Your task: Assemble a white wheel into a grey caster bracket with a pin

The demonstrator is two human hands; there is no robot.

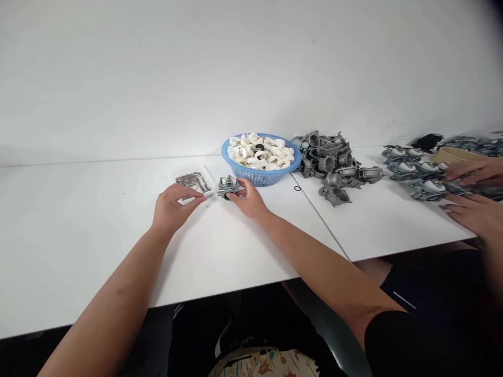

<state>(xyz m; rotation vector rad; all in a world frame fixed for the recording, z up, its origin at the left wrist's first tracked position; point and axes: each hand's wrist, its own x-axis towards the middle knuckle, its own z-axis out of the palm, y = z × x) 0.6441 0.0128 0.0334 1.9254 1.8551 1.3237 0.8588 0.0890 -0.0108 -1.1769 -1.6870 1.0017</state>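
My right hand is closed around a small grey metal carburetor, with the fingers at its right side and the thumb in front. White and brass parts show on its top. My left hand is just left of the carburetor, its thumb and forefinger pinched together. Whatever sits between those fingertips is too small to make out. Behind the left hand lies a shallow, clear-looking tray holding many thin metal pins. A tiny pale ring rests on the table below the fingertips.
A blue plastic basket full of white floats stands behind my right hand. Right of it are heaped grey metal castings and a black ring. Another person's hands touch carburetors at far right. A seam crosses the table.
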